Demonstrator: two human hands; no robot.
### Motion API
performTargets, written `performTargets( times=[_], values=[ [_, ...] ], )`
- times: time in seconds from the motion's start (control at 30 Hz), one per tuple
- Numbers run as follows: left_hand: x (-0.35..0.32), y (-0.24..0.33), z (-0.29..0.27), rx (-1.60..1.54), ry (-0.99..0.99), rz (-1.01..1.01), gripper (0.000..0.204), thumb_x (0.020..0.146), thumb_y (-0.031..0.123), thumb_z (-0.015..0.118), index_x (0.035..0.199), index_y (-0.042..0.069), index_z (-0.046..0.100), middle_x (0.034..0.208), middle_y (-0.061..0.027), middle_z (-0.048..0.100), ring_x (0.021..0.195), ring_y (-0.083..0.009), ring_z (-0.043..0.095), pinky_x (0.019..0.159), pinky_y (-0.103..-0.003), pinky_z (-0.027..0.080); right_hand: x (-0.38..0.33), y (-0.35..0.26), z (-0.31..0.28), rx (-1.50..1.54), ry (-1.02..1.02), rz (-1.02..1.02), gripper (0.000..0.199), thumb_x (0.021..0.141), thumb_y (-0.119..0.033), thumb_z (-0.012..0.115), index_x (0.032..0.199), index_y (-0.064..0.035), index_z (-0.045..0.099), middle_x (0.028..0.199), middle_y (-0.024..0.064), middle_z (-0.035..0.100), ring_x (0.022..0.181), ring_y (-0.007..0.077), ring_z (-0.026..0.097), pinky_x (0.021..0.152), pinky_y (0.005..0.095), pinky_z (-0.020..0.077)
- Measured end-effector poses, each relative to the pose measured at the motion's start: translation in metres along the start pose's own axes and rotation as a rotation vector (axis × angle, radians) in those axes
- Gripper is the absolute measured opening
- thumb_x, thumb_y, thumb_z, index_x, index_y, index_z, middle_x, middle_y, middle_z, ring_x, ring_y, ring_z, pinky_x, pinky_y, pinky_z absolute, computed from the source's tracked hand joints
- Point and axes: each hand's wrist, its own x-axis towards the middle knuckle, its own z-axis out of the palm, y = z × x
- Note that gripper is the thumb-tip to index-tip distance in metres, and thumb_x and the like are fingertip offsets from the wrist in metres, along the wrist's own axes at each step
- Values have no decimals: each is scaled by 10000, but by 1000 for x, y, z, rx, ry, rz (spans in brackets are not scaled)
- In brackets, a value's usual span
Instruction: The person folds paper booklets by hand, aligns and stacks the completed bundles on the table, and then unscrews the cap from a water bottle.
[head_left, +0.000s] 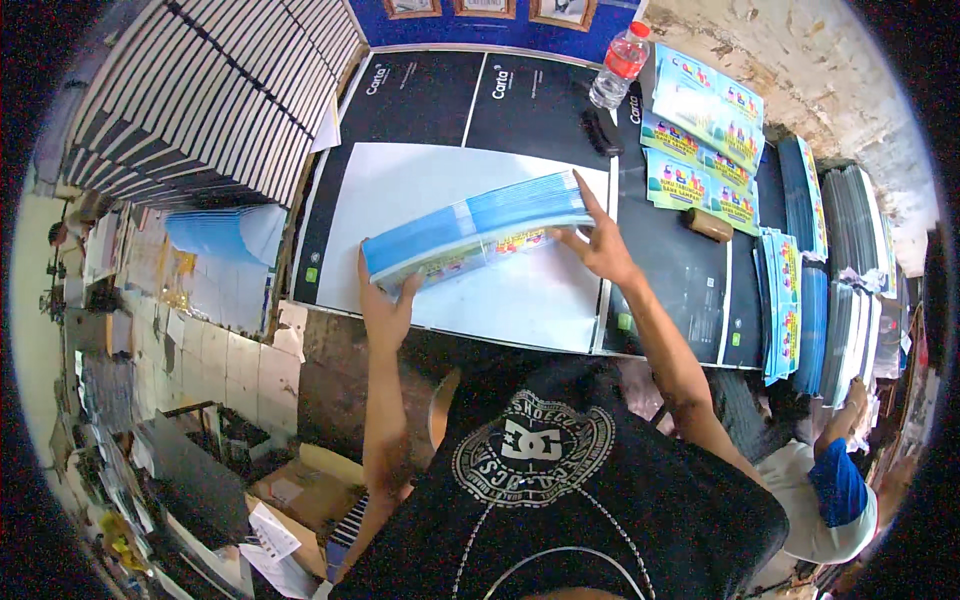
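The left hand (385, 312) and the right hand (603, 245) grasp a thick stack of blue-edged printed sheets (478, 215) between them, one at each end, with thumbs on the near side and fingers around the ends. The stack slants, its right end farther from the person than its left, above a large white sheet (530, 315) that lies along the near edge of the black table (430, 110); whether it touches that sheet is hard to tell.

Toward the far right corner of the table stands a clear plastic bottle (620, 66) with a red cap, with a dark brush-like object (602, 132) just nearer. To its right, colourful printed sheets (705, 150) lie in overlapping piles, with a brown cylinder (709, 225) by their near end. Along the right edge are upright-looking bundles of similar prints (783, 305), and beyond them a co-worker's hand (855, 398) is near pale stacks (850, 325). Past the left edge rise tall stacks of dark-covered books (200, 110), with blue sheets (225, 235) on their near side.
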Motion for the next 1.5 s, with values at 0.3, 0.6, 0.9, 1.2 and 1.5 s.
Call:
performTargets(
  times=[0.3,0.6,0.9,1.2,1.5],
  values=[
    [8,-19,-16,267,-151,105,833,899,167,751,1535,-50,259,1405,-192,503,1281,-241,498,1103,-400,396,-3,14,6,141,1,3,983,846,-89,788,1601,-73,160,1510,189,452,1379,272,449,1163,444,359],
    [41,24,-26,164,-232,12,758,915,237,741,1534,56,341,1478,-198,458,1343,-271,450,1107,-376,378,2,31,1,-53,121,39,897,822,-168,822,1522,28,298,1453,194,487,1339,272,476,1144,440,365],
    [87,97,58,1076,-684,448,869,681,512,856,1267,-33,518,1236,-237,580,1141,-407,567,969,-484,464,7,34,-6,-195,93,-99,900,788,-305,853,1480,8,370,1397,219,504,1311,328,487,1119,418,384],
    [67,86,88,1059,-579,297,770,702,455,847,1221,-19,534,1136,-218,622,1076,-405,598,923,-497,465,-6,9,-242,-603,367,96,721,831,-408,800,1378,-15,541,1371,205,588,1199,327,611,984,418,501],
    [68,87,94,1061,-523,363,675,687,452,855,1104,5,570,1038,-170,622,986,-362,610,819,-477,468,-35,159,-403,-535,834,743,1399,668,-847,672,1487,175,178,1326,439,499,1265,481,545,1074,452,442]
  ],
)
